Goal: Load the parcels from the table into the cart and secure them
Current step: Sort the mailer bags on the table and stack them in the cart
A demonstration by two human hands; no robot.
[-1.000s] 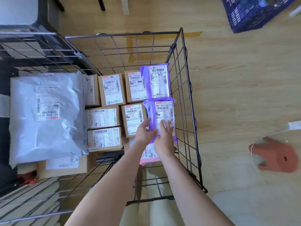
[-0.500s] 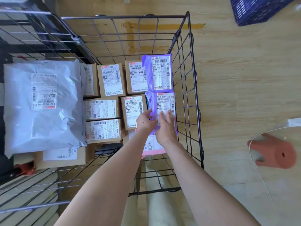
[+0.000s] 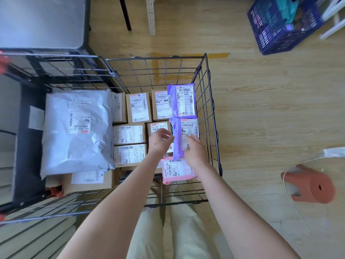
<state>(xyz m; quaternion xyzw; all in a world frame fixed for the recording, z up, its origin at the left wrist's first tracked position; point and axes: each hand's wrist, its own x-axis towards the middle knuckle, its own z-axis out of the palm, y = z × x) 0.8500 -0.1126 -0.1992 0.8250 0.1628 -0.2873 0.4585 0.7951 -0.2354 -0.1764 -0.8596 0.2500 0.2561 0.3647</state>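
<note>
Head view shows the person's left grip (image 3: 161,139) now eased a little away from the near purple parcel (image 3: 187,128). 1 second ago its fingers were closed round that parcel's left edge. Now they hang loosely curled just beside the edge and, as far as the blur allows, hold nothing. The right grip (image 3: 194,149) has not left: its fingers lie fairly straight and spread on the white label, pressing the parcel down rather than pinching it.

The parcel itself has stayed where it was over the last second. It lies flat in the cart (image 3: 211,109), hard against the right wire wall, just behind the far purple parcel (image 3: 183,101), with its near end over the pink parcel (image 3: 175,170). To its left are the cardboard boxes (image 3: 138,107) and the big grey mailer bag (image 3: 78,131), unmoved.

My reading is that this parcel is now placed and the hands are finishing with it: 1 has let go and the other gives a last press to seat it. What shows of the tabletop (image 3: 41,21) at the upper left carries no parcel, though most of it is out of frame. If nothing is left there, loading is close to done and the securing step is still to come. Nothing that would fasten the load is visible yet.
</note>
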